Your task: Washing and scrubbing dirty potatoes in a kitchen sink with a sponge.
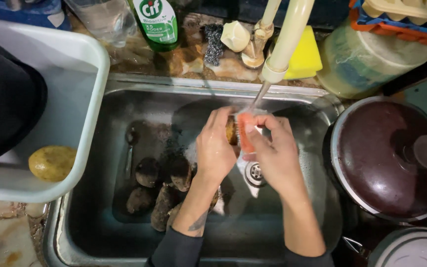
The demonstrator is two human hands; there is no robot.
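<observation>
A potato (231, 130) sits over the middle of the sink (292, 94), right under the tap (286, 44), so that the thin stream of water falls on it and runs off toward the drain (256, 172) just below. The left hand (214, 148) is closed around the potato from the left, fingers curled over the top to steady it and turn a side to the water. The right hand (273, 151) is clamped on an orange brush (245, 131), pressed flat against the potato's right side, which puts bristles, skin and water at one spot. Both hands meet there, touching across the potato. Down to the left, on the sink floor, lies a heap of dark, earthy potatoes (161, 190), within easy reach of the left hand and below the splash. A white tub (92, 99) overhangs the sink's left rim and holds one pale, clean-looking potato (51, 162), kept apart from the dirty ones. Behind the sink, along the wet desk, stand a green bottle (155, 22), a steel scourer (214, 43) and a yellow sponge (305, 57), all near the tap. To the right sits a pot with a dark lid (389, 153).
</observation>
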